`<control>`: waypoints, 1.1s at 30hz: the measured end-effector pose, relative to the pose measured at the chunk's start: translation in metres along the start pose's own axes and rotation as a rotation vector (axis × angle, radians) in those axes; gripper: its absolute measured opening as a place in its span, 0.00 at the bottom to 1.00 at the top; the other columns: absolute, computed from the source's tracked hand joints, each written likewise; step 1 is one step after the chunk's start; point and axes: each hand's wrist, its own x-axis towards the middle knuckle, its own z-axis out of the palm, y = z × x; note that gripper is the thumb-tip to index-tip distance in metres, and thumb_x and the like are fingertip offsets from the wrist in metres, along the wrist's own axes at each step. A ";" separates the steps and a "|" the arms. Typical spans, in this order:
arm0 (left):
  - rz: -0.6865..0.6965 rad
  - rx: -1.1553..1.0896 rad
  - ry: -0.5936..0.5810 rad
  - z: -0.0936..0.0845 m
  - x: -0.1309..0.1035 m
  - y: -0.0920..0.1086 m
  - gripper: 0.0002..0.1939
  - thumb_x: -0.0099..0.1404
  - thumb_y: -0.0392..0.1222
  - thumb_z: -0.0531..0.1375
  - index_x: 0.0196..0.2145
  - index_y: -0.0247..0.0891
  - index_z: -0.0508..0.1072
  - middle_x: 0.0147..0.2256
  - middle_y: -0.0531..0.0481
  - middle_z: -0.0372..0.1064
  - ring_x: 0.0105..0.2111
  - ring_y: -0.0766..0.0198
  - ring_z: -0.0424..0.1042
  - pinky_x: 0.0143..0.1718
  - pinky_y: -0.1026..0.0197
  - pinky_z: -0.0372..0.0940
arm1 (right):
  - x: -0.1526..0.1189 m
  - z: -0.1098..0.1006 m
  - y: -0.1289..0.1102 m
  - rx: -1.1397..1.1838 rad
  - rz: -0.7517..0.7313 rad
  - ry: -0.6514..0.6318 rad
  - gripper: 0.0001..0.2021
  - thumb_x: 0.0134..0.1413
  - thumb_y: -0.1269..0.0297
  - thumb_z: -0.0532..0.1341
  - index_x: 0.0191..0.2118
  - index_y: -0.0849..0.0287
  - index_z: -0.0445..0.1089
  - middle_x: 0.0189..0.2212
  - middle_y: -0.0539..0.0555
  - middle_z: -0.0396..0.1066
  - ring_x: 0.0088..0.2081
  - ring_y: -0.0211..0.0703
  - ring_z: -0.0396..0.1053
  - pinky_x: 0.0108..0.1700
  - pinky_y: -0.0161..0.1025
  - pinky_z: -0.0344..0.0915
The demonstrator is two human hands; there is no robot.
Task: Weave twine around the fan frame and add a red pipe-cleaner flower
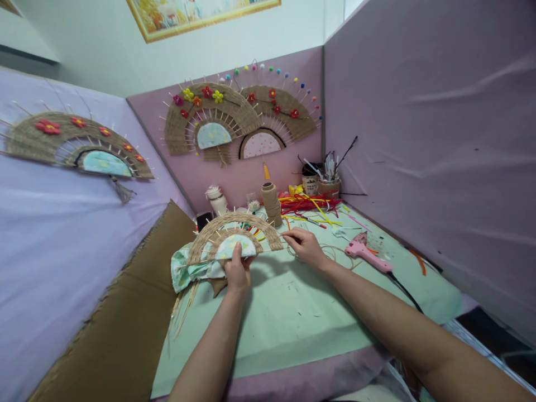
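My left hand gripped the fan low, likely to steady it; my right hand pinched string at its right end.

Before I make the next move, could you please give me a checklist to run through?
1. Left hand grips the fan at its pale fabric centre: ok.
2. Right hand at the fan's right end: ok.
3. What the right hand pinches: cannot tell, too small.
4. Twine spool standing upright behind the fan: ok.
5. Pink glue gun lying apart from both hands: ok.
6. Table free of scraps: not ok, an orange strip lies at right.
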 end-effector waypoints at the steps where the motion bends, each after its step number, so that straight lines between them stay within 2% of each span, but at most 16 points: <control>1: -0.001 -0.005 0.000 0.000 0.000 0.000 0.16 0.52 0.39 0.65 0.39 0.40 0.72 0.33 0.51 0.72 0.30 0.68 0.71 0.33 0.62 0.70 | 0.000 0.000 0.000 0.003 0.000 0.004 0.10 0.56 0.62 0.57 0.34 0.59 0.74 0.27 0.54 0.70 0.31 0.42 0.66 0.34 0.38 0.62; 5: -0.011 -0.031 -0.006 0.000 0.001 0.000 0.16 0.53 0.38 0.64 0.41 0.41 0.72 0.34 0.52 0.73 0.31 0.68 0.72 0.35 0.61 0.70 | 0.000 -0.001 -0.002 0.037 0.038 -0.008 0.10 0.55 0.61 0.57 0.32 0.59 0.74 0.27 0.54 0.70 0.31 0.41 0.65 0.34 0.38 0.60; 9: -0.036 -0.066 -0.005 -0.001 0.003 0.000 0.14 0.53 0.38 0.64 0.40 0.40 0.72 0.32 0.53 0.73 0.29 0.69 0.72 0.36 0.60 0.70 | 0.001 -0.001 -0.001 0.134 0.181 -0.059 0.11 0.53 0.58 0.58 0.31 0.60 0.73 0.28 0.53 0.70 0.31 0.41 0.64 0.35 0.37 0.58; 15: -0.079 -0.106 -0.009 -0.002 0.005 0.001 0.12 0.54 0.37 0.64 0.38 0.40 0.72 0.31 0.53 0.73 0.30 0.68 0.72 0.37 0.59 0.70 | 0.003 0.002 0.005 0.277 0.318 -0.161 0.16 0.51 0.52 0.57 0.32 0.61 0.72 0.18 0.47 0.62 0.21 0.34 0.56 0.24 0.33 0.53; 18: -0.104 -0.136 -0.016 -0.002 0.006 0.002 0.11 0.54 0.37 0.63 0.38 0.40 0.72 0.32 0.53 0.73 0.30 0.67 0.73 0.37 0.58 0.70 | 0.003 0.004 0.006 0.363 0.372 -0.200 0.17 0.50 0.50 0.58 0.31 0.62 0.70 0.17 0.46 0.59 0.19 0.32 0.53 0.21 0.32 0.51; 27: -0.135 -0.151 -0.027 -0.002 0.008 0.001 0.10 0.55 0.37 0.63 0.38 0.40 0.71 0.33 0.52 0.73 0.32 0.66 0.73 0.38 0.57 0.70 | 0.001 0.007 0.010 0.464 0.419 -0.236 0.18 0.48 0.51 0.60 0.32 0.63 0.71 0.18 0.47 0.59 0.19 0.31 0.52 0.21 0.31 0.49; 33: -0.146 -0.158 -0.025 -0.002 0.007 0.002 0.09 0.56 0.36 0.62 0.37 0.40 0.71 0.33 0.52 0.73 0.31 0.67 0.72 0.36 0.59 0.70 | 0.001 0.007 0.009 0.465 0.418 -0.229 0.17 0.48 0.53 0.60 0.35 0.63 0.72 0.19 0.47 0.61 0.19 0.31 0.52 0.20 0.31 0.49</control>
